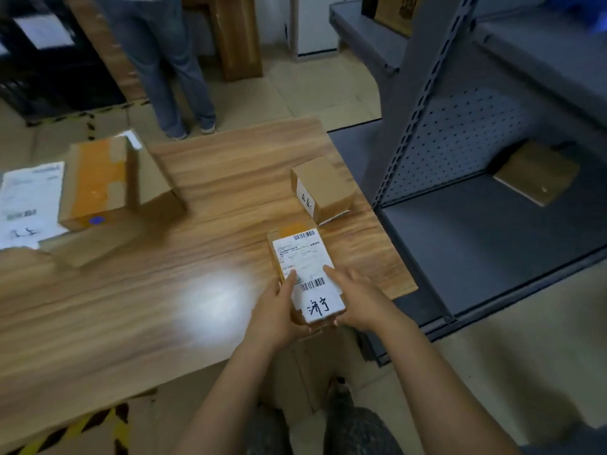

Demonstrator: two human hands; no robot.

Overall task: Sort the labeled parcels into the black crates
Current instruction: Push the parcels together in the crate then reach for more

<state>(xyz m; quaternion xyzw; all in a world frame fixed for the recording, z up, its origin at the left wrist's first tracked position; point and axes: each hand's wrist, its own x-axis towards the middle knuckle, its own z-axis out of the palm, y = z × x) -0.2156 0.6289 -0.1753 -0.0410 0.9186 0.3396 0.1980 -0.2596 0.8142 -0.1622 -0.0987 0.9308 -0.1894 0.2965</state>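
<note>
A small cardboard parcel (303, 257) with a white shipping label and handwritten characters is held over the near right corner of the wooden table (164, 290). My left hand (279, 307) grips its left side, thumb on the label. My right hand (354, 297) holds its right side, thumb on the label too. A second small labeled box (323, 188) stands behind it on the table. A large box with orange tape (98, 182) and a white mailer bag (26, 205) lie at the table's left. Black crates (49, 60) stand at the far left on the floor.
A grey metal shelving rack (492, 208) stands right of the table, with a cardboard box (535, 172) on its lower shelf. A person in jeans (170, 60) stands beyond the table. Yellow-black floor tape (82, 425) runs near the table's front.
</note>
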